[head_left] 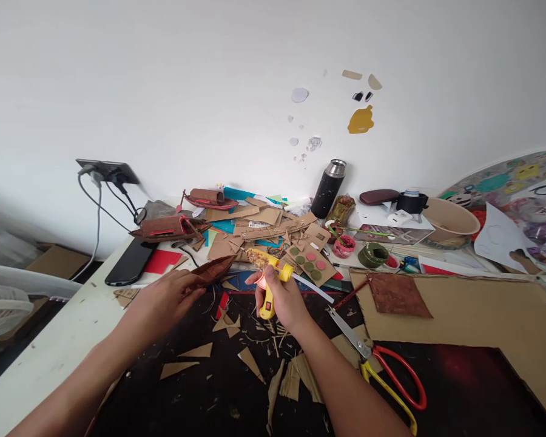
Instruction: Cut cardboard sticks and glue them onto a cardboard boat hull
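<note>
My right hand (pixel 282 297) is closed around the handle of a yellow hot glue gun (pixel 267 303), with a white glue stick (pixel 313 287) sticking out of its rear. The gun's nozzle points left, toward a small brown boat hull (pixel 215 271). My left hand (pixel 177 297) holds that hull by its near end, fingers pinched on its side. The hull is pointed at its far end and looks hollow on top. Behind it, two finished-looking brown model boats, one (pixel 168 227) nearer and one (pixel 209 198) farther back, stand with red trim.
Scissors (pixel 361 346) with red and yellow handles lie at the right, beside a brown-painted square (pixel 398 294). Cardboard scraps (pixel 259 218) heap up at the back. Paint jars (pixel 373 255), a black flask (pixel 328 189) and a phone (pixel 130 262) also stand or lie around.
</note>
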`<move>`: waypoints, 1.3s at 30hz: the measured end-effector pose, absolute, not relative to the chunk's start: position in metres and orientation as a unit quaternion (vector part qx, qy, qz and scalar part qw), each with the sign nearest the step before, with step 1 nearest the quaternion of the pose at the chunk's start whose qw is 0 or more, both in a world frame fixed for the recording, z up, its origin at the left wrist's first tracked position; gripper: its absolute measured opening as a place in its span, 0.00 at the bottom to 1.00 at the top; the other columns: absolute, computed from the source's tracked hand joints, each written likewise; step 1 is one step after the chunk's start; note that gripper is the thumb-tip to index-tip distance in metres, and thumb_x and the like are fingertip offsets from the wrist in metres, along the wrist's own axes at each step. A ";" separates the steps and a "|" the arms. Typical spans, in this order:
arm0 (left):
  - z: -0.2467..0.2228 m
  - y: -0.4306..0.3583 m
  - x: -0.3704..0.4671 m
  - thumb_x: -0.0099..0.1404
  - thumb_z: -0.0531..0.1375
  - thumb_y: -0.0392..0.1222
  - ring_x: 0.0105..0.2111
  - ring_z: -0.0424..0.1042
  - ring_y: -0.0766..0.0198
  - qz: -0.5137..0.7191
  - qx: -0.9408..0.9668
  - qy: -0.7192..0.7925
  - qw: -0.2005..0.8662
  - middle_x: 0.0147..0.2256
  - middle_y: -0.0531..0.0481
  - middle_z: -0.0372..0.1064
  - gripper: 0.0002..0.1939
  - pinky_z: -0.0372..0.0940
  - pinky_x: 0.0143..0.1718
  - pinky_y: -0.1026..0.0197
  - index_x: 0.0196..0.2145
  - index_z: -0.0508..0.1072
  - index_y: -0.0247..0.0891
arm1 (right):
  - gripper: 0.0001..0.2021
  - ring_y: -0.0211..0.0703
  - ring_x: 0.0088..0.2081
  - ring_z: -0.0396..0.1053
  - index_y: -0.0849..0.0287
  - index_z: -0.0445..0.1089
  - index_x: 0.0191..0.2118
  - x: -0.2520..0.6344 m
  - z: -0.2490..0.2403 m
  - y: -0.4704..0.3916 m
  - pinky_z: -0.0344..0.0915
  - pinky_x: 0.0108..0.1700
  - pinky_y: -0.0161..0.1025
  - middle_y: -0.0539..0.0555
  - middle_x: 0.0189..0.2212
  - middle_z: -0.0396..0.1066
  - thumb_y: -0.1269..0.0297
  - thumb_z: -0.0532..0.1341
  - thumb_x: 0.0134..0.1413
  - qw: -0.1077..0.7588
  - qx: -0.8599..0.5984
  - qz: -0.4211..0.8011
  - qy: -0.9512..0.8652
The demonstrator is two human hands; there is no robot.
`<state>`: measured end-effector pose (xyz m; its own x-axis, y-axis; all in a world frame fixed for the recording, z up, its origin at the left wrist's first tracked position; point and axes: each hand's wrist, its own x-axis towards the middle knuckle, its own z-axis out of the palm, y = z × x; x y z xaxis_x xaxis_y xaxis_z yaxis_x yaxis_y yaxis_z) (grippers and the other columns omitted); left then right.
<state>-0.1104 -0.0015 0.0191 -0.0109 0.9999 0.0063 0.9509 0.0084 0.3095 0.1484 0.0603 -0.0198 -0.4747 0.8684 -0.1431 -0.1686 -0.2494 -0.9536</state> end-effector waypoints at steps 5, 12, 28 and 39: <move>0.017 0.001 -0.111 0.69 0.53 0.57 0.38 0.82 0.45 0.090 0.674 0.722 0.127 0.41 0.41 0.84 0.25 0.70 0.38 0.53 0.45 0.86 0.44 | 0.42 0.37 0.16 0.65 0.63 0.80 0.39 0.148 -0.021 0.059 0.58 0.21 0.34 0.46 0.15 0.64 0.20 0.57 0.57 0.360 -0.366 0.692 -0.508; 0.022 0.007 -0.113 0.69 0.52 0.57 0.37 0.83 0.44 0.062 0.686 0.715 0.116 0.39 0.40 0.85 0.25 0.71 0.39 0.53 0.42 0.87 0.46 | 0.43 0.37 0.18 0.65 0.63 0.80 0.39 0.149 -0.019 0.057 0.59 0.24 0.34 0.47 0.16 0.64 0.20 0.55 0.59 0.348 -0.367 0.674 -0.539; 0.042 0.006 -0.129 0.64 0.60 0.60 0.26 0.77 0.57 0.223 0.613 0.747 0.127 0.29 0.52 0.83 0.19 0.64 0.27 0.63 0.31 0.83 0.46 | 0.41 0.36 0.16 0.65 0.63 0.79 0.40 0.148 -0.019 0.060 0.58 0.21 0.33 0.46 0.17 0.66 0.21 0.62 0.55 0.353 -0.329 0.725 -0.491; 0.059 0.012 -0.112 0.62 0.68 0.61 0.30 0.73 0.59 0.377 0.544 0.675 0.325 0.29 0.51 0.78 0.20 0.69 0.32 0.62 0.29 0.81 0.39 | 0.41 0.36 0.14 0.63 0.63 0.79 0.36 0.148 -0.020 0.061 0.58 0.18 0.33 0.46 0.14 0.63 0.20 0.61 0.55 0.404 -0.346 0.709 -0.463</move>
